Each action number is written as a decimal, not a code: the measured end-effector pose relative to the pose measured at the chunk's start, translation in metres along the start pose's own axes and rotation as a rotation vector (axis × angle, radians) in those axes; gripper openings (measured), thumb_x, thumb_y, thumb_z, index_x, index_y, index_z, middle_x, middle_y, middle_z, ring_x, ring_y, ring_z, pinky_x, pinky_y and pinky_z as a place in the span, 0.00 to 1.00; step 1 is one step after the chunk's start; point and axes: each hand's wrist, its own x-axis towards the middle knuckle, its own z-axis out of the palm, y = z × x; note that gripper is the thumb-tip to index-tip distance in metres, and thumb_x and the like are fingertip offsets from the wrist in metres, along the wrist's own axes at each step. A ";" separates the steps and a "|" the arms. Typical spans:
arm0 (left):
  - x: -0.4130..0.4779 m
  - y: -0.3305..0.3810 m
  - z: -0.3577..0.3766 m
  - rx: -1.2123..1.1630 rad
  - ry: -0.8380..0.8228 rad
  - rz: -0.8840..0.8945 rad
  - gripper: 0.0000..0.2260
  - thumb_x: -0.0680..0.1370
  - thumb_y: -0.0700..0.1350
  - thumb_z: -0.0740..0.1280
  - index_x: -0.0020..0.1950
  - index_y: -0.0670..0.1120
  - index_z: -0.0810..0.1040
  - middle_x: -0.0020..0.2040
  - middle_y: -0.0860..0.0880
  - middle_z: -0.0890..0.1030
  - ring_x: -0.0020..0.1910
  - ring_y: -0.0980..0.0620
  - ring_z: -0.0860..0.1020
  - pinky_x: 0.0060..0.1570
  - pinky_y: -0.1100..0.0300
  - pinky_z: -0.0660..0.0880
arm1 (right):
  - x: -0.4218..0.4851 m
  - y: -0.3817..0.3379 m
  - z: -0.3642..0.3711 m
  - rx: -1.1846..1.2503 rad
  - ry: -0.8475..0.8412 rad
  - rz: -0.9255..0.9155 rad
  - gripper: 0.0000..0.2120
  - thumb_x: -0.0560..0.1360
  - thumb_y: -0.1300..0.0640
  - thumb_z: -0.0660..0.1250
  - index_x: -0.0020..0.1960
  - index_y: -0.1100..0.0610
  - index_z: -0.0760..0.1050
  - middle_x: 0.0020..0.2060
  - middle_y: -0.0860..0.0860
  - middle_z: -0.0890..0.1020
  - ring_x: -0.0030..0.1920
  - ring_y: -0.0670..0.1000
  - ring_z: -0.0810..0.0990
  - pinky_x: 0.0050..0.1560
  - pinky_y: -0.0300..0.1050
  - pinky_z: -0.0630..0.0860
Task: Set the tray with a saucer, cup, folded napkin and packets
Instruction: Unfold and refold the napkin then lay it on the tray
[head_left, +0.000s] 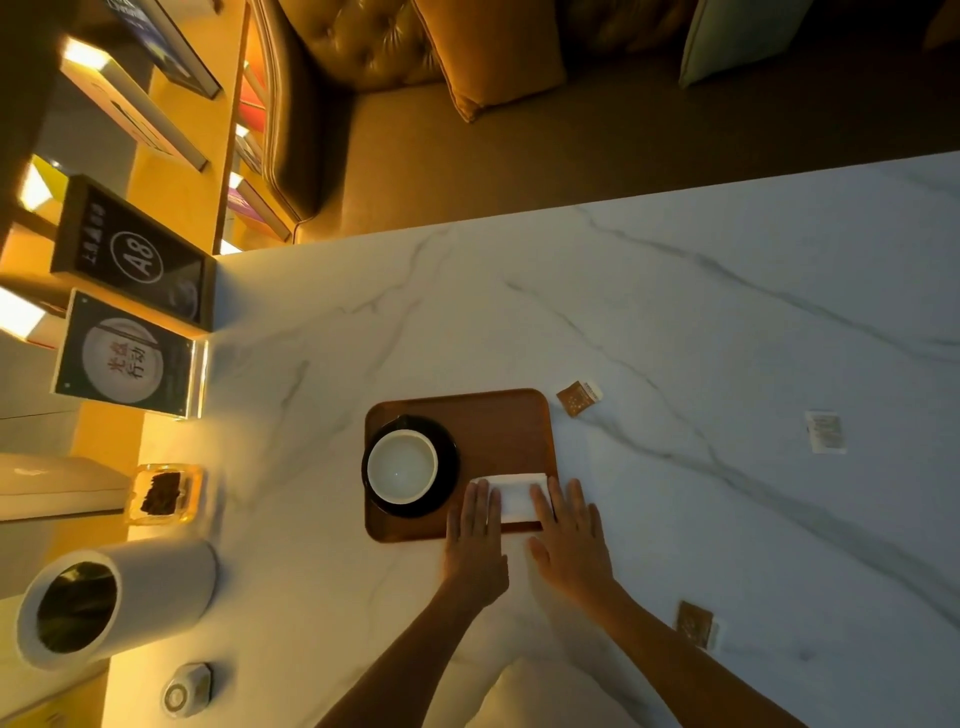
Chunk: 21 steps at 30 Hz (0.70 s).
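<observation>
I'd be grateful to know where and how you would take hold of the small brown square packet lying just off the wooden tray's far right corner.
Probably by two opposite edges, pinched between thumb and forefinger from straight above. The small brown square packet lies flat and thin on the white marble table, apart from the brown wooden tray, so it offers no raised side.

Café/restaurant: table-no. sign "A8" (136, 254), marble table (675, 322), sofa seating (363, 52).

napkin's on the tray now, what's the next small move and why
Probably lift the right hand off the napkin and reach for the brown packet by the far corner of the tray: cup and saucer sit on it, but packets lie on the table.
</observation>
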 end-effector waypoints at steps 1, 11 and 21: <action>0.000 0.003 -0.005 0.012 -0.009 -0.009 0.39 0.78 0.49 0.62 0.80 0.45 0.38 0.80 0.43 0.34 0.78 0.43 0.33 0.76 0.43 0.37 | 0.000 0.000 -0.003 0.008 -0.002 -0.007 0.35 0.74 0.43 0.65 0.76 0.53 0.58 0.75 0.58 0.62 0.74 0.65 0.61 0.69 0.64 0.66; -0.040 0.025 -0.049 0.029 0.084 0.034 0.24 0.80 0.42 0.59 0.76 0.46 0.61 0.76 0.43 0.65 0.77 0.43 0.59 0.77 0.43 0.54 | -0.066 0.046 -0.017 0.399 0.203 0.158 0.20 0.81 0.51 0.57 0.70 0.55 0.69 0.68 0.54 0.74 0.73 0.54 0.66 0.70 0.47 0.65; -0.071 0.075 -0.024 0.046 -0.025 0.121 0.17 0.84 0.49 0.53 0.71 0.49 0.68 0.71 0.48 0.72 0.70 0.47 0.71 0.69 0.51 0.67 | -0.174 0.143 0.008 0.620 0.202 0.438 0.17 0.80 0.52 0.59 0.67 0.54 0.72 0.66 0.52 0.76 0.67 0.51 0.73 0.68 0.46 0.69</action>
